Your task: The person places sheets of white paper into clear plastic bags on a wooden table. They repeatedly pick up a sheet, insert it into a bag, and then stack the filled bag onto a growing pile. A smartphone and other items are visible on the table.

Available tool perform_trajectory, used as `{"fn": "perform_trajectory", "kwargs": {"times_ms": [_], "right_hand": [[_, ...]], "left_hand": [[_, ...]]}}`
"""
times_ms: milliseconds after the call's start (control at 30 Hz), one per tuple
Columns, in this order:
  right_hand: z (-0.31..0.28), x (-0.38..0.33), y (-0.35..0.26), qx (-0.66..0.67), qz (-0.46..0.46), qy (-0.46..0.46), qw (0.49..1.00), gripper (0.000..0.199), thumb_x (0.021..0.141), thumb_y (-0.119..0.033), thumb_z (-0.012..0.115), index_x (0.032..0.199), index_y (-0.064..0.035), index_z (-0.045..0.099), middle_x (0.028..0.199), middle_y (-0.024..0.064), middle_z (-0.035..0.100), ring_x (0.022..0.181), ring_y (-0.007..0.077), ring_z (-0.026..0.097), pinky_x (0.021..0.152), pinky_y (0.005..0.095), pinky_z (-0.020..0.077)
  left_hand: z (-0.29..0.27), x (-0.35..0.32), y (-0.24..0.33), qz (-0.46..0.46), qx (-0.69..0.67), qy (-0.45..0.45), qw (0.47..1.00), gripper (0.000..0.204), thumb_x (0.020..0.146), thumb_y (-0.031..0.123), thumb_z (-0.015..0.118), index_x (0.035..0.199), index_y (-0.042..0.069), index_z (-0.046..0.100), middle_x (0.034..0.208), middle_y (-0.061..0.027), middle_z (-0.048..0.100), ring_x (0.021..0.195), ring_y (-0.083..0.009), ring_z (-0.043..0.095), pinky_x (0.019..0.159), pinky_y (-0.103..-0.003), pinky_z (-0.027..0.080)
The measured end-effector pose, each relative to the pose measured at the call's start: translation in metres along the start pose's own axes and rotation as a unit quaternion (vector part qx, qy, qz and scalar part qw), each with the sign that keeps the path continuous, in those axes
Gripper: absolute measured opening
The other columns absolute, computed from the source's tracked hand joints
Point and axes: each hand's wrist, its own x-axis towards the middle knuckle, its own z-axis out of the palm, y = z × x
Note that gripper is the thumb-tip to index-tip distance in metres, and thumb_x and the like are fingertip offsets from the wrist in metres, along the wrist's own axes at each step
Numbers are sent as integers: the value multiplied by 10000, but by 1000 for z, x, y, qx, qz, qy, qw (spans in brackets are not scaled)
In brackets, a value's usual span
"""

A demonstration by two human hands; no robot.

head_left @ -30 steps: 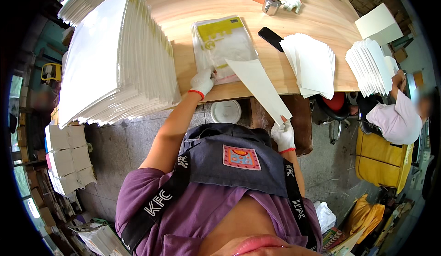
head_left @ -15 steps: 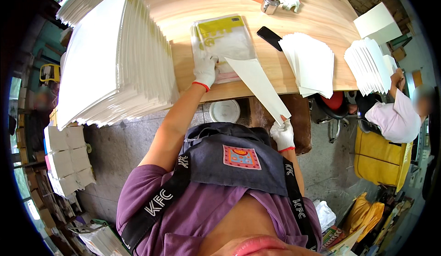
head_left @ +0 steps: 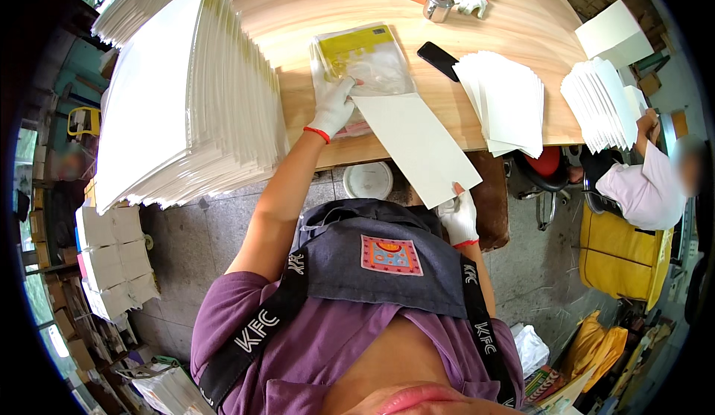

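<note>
My right hand (head_left: 459, 217), in a white glove with bare fingertips and a red cuff, pinches the near corner of a white card sheet (head_left: 421, 147). The sheet slants from my waist to the bench, its far end over flat, clear plastic bags (head_left: 357, 46) with a yellow-green print. My left hand (head_left: 335, 107), gloved the same way, is closed at the top plastic bag, beside the sheet's far left corner. Crumpled film shows by its fingertips. Part of the bags is hidden under that hand and the sheet.
A tall stack of white sheets (head_left: 156, 94) stands left on the wooden bench (head_left: 290, 13). Rightward lie a black phone (head_left: 437, 61), fanned white cards (head_left: 506, 106) and another fanned pile (head_left: 593, 102). A metal cup-shaped tool (head_left: 438, 7) lies farther back. Another person (head_left: 644, 184) sits at right.
The white card sheet has turned so more of its broad face shows. My left hand has moved slightly farther over the bags, and the film there is more crumpled.
</note>
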Motion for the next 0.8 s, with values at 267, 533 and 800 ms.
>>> {"fn": "perform_trajectory", "kwargs": {"times_ms": [267,533,800], "right_hand": [[45,-22,5,-52,-25,10,998,300,914,-100,520,1202,-29,479,1115,76,579,1036,180,575,877,302,492],[82,-54,9,-158,-3,-13,987,276,949,-204,518,1166,-37,493,1012,66,596,772,146,598,620,256,498],[68,-31,35,-257,72,2,964,359,977,-255,460,1219,10,457,1055,174,594,884,259,646,655,323,549]], "left_hand": [[9,-33,11,24,69,90,993,448,758,-91,476,1162,88,547,1059,-113,569,917,-225,565,769,-323,468],[106,-66,-14,-258,-706,153,641,440,814,-53,461,1230,85,496,1171,-114,543,988,-254,575,837,-315,480],[142,-133,-7,-354,-717,-19,600,422,861,-16,436,1272,75,448,1237,-120,514,1018,-282,578,894,-333,486]]}}
